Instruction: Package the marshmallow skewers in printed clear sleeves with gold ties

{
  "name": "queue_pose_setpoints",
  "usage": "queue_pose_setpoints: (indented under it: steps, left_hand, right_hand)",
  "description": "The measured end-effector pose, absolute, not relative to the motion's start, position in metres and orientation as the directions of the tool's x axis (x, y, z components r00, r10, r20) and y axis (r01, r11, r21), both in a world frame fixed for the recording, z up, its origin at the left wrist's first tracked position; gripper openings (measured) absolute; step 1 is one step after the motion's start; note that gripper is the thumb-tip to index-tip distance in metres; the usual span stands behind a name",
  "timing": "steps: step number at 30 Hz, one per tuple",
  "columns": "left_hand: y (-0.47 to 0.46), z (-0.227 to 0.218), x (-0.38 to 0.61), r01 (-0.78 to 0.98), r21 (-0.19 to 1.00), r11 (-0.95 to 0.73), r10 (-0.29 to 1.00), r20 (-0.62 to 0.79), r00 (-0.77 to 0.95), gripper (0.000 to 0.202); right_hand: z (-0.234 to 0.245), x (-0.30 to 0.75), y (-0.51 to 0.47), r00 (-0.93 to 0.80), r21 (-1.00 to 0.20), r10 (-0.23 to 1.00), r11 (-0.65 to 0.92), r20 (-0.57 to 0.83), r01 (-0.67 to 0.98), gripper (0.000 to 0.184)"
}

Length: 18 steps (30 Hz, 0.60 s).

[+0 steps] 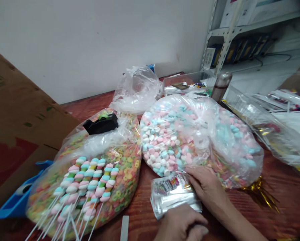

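Observation:
A flat pack of clear cellophane bags (173,195) with a colourful printed label lies on the reddish wooden table. My right hand (203,182) presses on its upper right corner, and my left hand (180,225) curls over its lower edge. Just beyond it sits a large clear bag of pink, white and blue marshmallow pieces (175,140). To the left, marshmallow twists on white sticks (87,184) lie on a bag of coloured cereal rings (124,174). A black tape dispenser (101,124) rests on that bag.
A crumpled clear plastic bag (137,90) and a plastic box of small items (187,83) stand at the back, beside a steel flask (221,86). A cardboard box (21,110) and a blue object (19,197) crowd the left. Clear packets (272,124) and gold tinsel (259,194) lie right.

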State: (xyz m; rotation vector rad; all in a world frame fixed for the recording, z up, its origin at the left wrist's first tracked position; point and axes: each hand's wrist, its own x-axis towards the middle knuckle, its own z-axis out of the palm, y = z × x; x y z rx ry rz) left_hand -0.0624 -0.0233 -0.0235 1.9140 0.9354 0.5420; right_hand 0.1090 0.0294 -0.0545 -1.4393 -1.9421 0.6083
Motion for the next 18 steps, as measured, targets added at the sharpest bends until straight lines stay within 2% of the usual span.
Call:
queue_pose_setpoints:
  steps: [4, 9, 12, 18]
  left_hand:
    - [-0.018, -0.041, -0.051, 0.345, 0.826, -0.446, 0.712, 0.093, 0.696, 0.016]
    - [-0.03, -0.057, -0.067, 0.332, 0.792, -0.513, 0.695, 0.156, 0.702, 0.013]
    - [-0.045, -0.064, -0.073, 0.365, 0.772, -0.521, 0.717, 0.163, 0.678, 0.011]
    - [-0.082, -0.064, -0.06, 0.524, 0.744, -0.414, 0.858, 0.126, 0.499, 0.013]
  right_hand:
    - [-0.056, 0.103, 0.026, -0.11, -0.757, 0.976, 0.216, 0.188, 0.616, 0.013]
    - [-0.061, 0.101, 0.025, 0.027, -0.824, 0.99, 0.101, 0.139, 0.557, 0.01]
    - [-0.062, 0.107, 0.026, 0.115, -0.864, 0.987, 0.036, 0.108, 0.502, 0.008]
    - [-0.058, 0.136, 0.032, 0.217, -0.951, 0.973, 0.002, 0.073, 0.31, 0.021]
